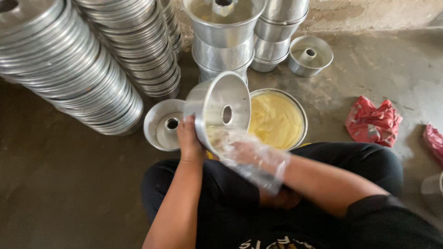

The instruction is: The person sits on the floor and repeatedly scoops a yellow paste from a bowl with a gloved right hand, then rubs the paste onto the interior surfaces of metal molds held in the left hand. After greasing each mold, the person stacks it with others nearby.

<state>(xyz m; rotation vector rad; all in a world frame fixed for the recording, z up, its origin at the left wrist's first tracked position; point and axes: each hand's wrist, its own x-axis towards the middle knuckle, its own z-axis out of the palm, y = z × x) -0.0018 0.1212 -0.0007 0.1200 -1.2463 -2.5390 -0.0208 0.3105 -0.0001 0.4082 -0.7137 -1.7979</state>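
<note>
My left hand (189,138) grips the outer wall of a round metal tube cake pan (230,94), tilted on its side with its inside facing right. My right hand (240,150), in a loose clear plastic glove, reaches into that pan and presses against its inner wall, where a yellowish smear shows. Just behind the pan stands a round metal bowl (302,115) filled with pale yellow paste (274,120). A second tube pan (159,122) lies on the floor to the left of my left hand.
Tall leaning stacks of metal pans (69,64) fill the upper left. More stacked tube pans (224,41) and a single one (310,55) stand by the wall. A crumpled red cloth (373,122) lies on the concrete floor at right. My crossed legs (360,161) are below.
</note>
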